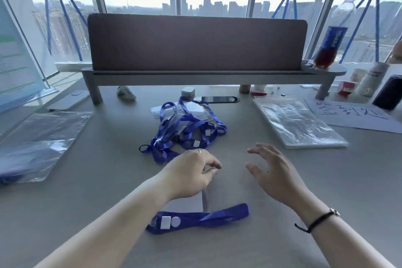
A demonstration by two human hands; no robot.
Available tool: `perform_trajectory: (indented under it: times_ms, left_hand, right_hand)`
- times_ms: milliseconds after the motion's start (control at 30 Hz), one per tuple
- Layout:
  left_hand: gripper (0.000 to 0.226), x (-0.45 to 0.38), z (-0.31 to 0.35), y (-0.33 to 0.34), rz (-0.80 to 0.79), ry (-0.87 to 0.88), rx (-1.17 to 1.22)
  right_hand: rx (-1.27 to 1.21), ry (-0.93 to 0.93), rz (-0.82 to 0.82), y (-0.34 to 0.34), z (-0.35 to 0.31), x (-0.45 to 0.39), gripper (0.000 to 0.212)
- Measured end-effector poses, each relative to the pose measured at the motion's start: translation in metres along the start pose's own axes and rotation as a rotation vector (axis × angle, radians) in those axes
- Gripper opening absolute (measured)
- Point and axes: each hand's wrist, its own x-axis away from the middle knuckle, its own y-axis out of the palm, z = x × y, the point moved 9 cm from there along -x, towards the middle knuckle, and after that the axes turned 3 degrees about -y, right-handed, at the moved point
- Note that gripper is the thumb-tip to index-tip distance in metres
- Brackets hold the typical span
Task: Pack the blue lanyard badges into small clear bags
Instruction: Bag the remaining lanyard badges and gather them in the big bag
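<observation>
A folded blue lanyard (199,220) is seen lying flat on the grey tabletop (108,191) close to the person, its clear badge holder (205,199) running up beneath the left hand (191,173). The left hand is curled, thumb and fingertips pinched at the holder's upper edge (what exactly is gripped cannot be told for certain). The right hand (274,172) is held just beside it, fingers spread and relaxed, grasping nothing. A tangled heap of blue lanyard badges (185,130) is piled further back at the centre. A stack of small clear bags (298,123) is laid to the right, and filled bags (37,143) are spread at the left
</observation>
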Motion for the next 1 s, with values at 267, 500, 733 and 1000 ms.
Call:
perform_trajectory:
  times_ms: [267, 500, 733, 1000]
  left_hand:
    - [0.033, -0.097, 0.061, 0.053, -0.126, 0.0, -0.004]
    - [0.028, -0.161, 0.096, 0.095, -0.087, -0.032, 0.063]
    - [0.023, -0.203, 0.08, 0.104, 0.069, -0.203, 0.181]
    - [0.012, -0.223, 0.07, 0.121, -0.033, -0.339, 0.437]
  right_hand:
    - [0.289, 0.104, 0.138, -0.024, 0.08, -0.04, 0.039]
    - [0.347, 0.159, 0.123, -0.046, 0.13, -0.056, 0.044]
    - [0.234, 0.168, 0.13, -0.045, 0.146, -0.062, 0.023]
    - [0.145, 0.2, 0.154, -0.048, 0.156, -0.064, 0.02]
